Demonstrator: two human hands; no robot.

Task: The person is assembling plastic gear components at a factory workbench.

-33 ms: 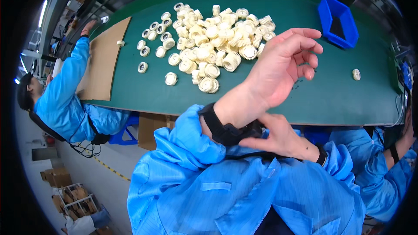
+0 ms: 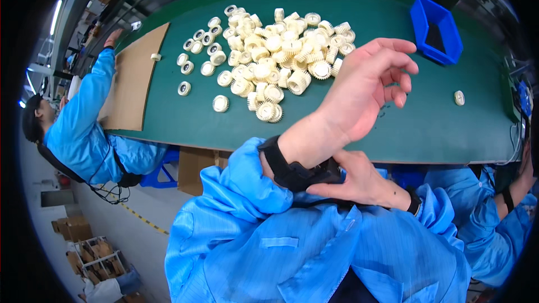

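Observation:
My left hand (image 2: 365, 90) is raised over the near part of the table, palm turned partly to the right. Its fingers are loosely curled and apart, with nothing in them. Around my left wrist sits a black strap (image 2: 275, 158) carrying a dark wrist device (image 2: 323, 174). From the right, my right hand (image 2: 365, 182) grips this device between thumb and fingers; some of its fingertips are hidden behind it. Beyond my left hand lies a heap of cream-coloured toothed plastic wheels (image 2: 272, 50), several with dark centres at its left side.
The green table (image 2: 191, 120) bears a blue bin (image 2: 449, 42) at the back right and a lone wheel (image 2: 459, 98) nearer. Brown cardboard (image 2: 132, 92) lies at the left, beside a co-worker in blue (image 2: 84, 118). Another person's blue sleeve (image 2: 477, 219) shows at the right.

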